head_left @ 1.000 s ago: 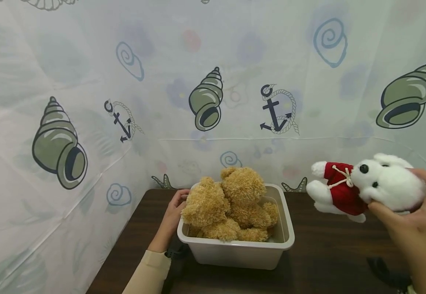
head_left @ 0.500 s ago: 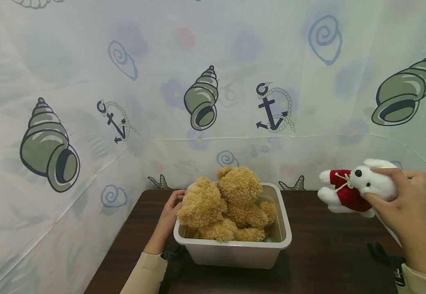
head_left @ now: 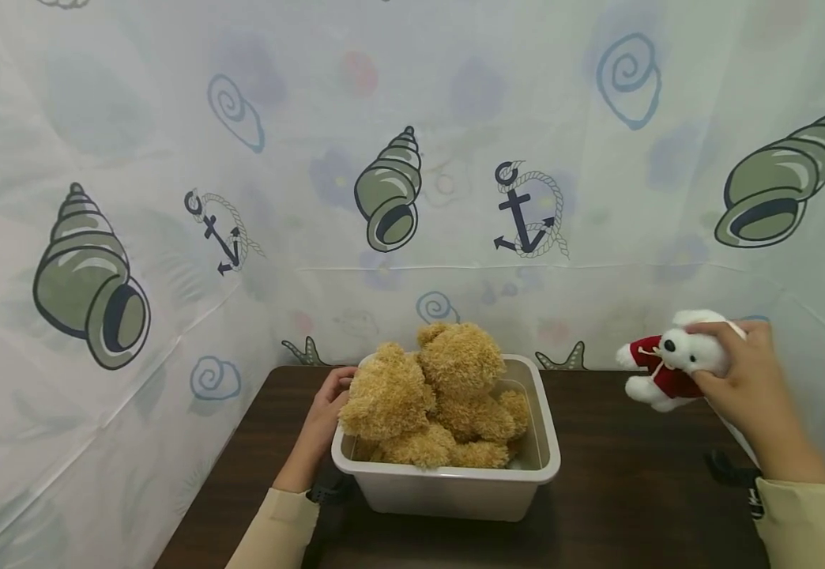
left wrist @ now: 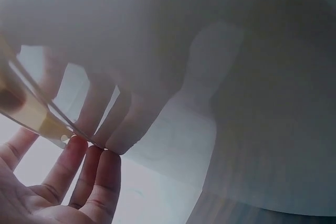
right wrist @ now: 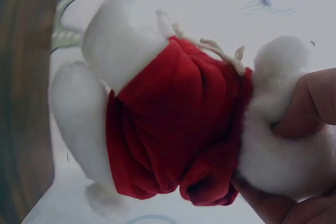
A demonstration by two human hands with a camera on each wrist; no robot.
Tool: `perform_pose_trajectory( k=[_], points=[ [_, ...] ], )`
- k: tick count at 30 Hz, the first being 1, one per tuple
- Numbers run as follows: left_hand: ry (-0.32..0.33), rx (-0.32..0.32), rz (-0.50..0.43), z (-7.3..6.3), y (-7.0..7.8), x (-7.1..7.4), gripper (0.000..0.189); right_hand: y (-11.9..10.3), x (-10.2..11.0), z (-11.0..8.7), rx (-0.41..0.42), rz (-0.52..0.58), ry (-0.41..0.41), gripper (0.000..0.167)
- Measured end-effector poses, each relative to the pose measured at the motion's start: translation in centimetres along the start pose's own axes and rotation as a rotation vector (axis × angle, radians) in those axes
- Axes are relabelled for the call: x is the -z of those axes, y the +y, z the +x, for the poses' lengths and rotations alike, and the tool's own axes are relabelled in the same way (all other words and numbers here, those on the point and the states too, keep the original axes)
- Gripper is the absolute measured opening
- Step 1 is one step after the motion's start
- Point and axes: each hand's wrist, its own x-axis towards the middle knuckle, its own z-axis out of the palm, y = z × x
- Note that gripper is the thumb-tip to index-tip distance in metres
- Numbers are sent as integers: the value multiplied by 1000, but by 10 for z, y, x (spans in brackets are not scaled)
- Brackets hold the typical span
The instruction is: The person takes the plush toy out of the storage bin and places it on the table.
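Note:
In the head view, my right hand (head_left: 757, 399) grips a small white plush dog (head_left: 700, 353) by its head, thumb on the near side. The toy wears a red drawstring top (right wrist: 168, 129) and is held sideways above the table's right part. Two curly tan teddy bears (head_left: 387, 395) sit in a pale plastic bin (head_left: 448, 496), their heads rising over its rim. At the bin's left side is my left hand (head_left: 323, 411). Its extended fingers (left wrist: 107, 177) touch the glossy outer wall in the left wrist view, where they are mirrored.
The bin stands on a dark wooden table (head_left: 619, 490). Behind and to the left hangs a pale curtain (head_left: 299, 95) printed with shells and anchors, right at the table's edge. Dark straps (head_left: 728, 470) circle the wrists.
My right hand has carried the plush dog farther away from me, so it looks smaller. My left hand stays at the bin, and the view shifts slightly.

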Motion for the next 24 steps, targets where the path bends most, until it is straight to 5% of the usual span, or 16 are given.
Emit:
perform_pose_trajectory(
  k=[7,20,24],
  points=[
    [-4,18,-24,0,-2,-2,33,35,-23,7,20,-8,-99,62],
    [1,-13,19,0,-4,0,35,68,-55,23,206,-108,-54,66],
    [4,-14,24,1,-4,1,36,72,-64,28,193,-150,-90,62]
  ],
)
